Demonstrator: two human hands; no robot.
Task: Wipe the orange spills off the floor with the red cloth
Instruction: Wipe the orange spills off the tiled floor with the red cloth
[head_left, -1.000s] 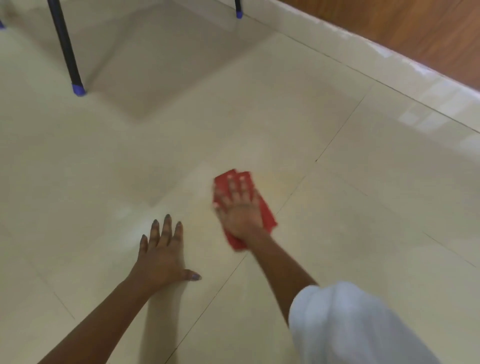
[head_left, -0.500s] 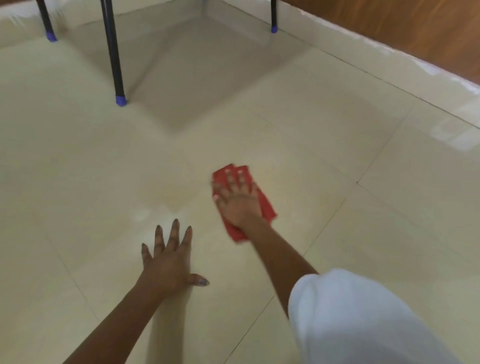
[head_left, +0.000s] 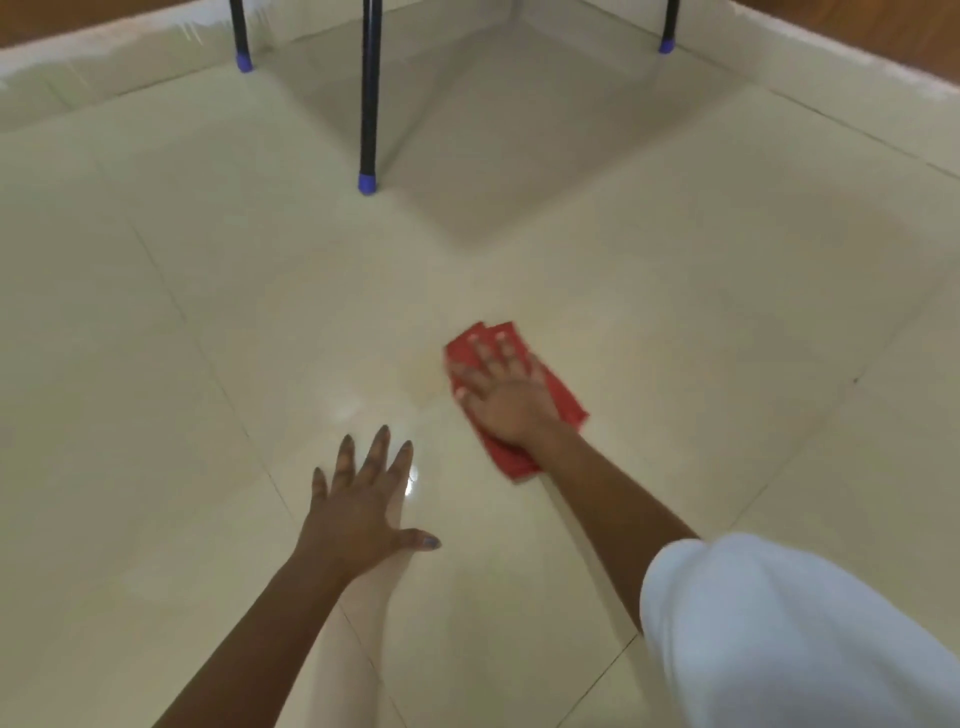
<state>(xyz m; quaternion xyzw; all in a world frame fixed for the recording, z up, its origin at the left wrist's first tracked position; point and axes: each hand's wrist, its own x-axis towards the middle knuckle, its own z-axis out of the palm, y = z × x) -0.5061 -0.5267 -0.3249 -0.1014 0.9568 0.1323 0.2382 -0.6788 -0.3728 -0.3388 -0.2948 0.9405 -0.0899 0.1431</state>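
The red cloth (head_left: 563, 400) lies folded flat on the cream tiled floor (head_left: 701, 291), near the middle of the view. My right hand (head_left: 501, 395) presses down on it with fingers spread, covering most of its middle. My left hand (head_left: 363, 504) rests flat on the floor to the lower left of the cloth, fingers apart, holding nothing. A faint yellowish smear (head_left: 415, 374) shows on the tile just left of the cloth; no strong orange spill is visible.
Black table legs with blue feet stand ahead: one (head_left: 368, 182) in the middle, one (head_left: 243, 61) at the far left, one (head_left: 667, 45) at the far right. A pale skirting (head_left: 831, 52) and wooden wall run along the back. My white-clad knee (head_left: 779, 623) fills the lower right.
The view has swung left, bringing more table legs into sight. My right hand with the cloth has shifted slightly on the tile. My left hand stays planted.
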